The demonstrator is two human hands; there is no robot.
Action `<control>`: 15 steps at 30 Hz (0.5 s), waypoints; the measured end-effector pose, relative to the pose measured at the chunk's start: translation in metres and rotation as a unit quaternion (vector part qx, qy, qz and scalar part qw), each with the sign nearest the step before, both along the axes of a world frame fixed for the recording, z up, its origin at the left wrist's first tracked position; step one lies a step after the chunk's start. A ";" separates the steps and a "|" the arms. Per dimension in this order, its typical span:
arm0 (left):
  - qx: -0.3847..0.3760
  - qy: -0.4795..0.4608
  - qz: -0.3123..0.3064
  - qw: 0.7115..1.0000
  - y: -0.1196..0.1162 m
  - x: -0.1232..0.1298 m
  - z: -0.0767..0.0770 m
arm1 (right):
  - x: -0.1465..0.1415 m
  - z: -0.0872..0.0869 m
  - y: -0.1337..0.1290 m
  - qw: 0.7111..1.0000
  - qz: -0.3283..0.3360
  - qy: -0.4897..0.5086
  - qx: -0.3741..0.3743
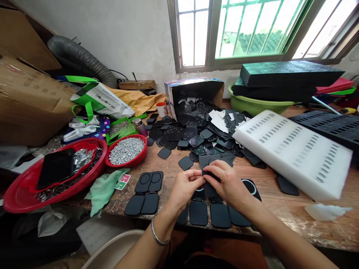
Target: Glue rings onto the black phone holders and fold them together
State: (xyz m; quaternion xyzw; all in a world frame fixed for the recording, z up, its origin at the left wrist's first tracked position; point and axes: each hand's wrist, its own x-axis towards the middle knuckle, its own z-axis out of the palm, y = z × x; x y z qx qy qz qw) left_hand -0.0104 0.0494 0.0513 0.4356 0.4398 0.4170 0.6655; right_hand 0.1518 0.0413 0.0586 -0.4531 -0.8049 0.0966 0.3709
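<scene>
My left hand (183, 188) and my right hand (230, 183) meet over the front of the table. Between their pinched fingertips is a thin black square piece (206, 161); the fingers cover part of it. Below and around the hands lies a row of black hinged square panels (198, 213), partly hidden by the hands. One panel by my right wrist shows a pale ring (249, 185). Left of my left hand sit two more hinged pairs (142, 204), opened out flat, with dark circles on their upper halves.
Loose black plates (175, 135) spill from a tipped box (195, 84). Red baskets (108, 164) on the left hold small metal pins and other parts. A slotted white foam block (291, 149) lies right. A green cloth (103, 189) hangs over the table edge.
</scene>
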 end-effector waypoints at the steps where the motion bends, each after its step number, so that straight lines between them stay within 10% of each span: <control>1: 0.000 0.007 0.007 1.000 0.000 0.000 0.001 | 0.001 0.000 0.001 1.000 0.010 0.009 -0.002; 15: 0.126 0.105 0.031 0.986 -0.009 0.008 0.005 | 0.003 -0.009 -0.002 0.999 0.012 0.003 0.032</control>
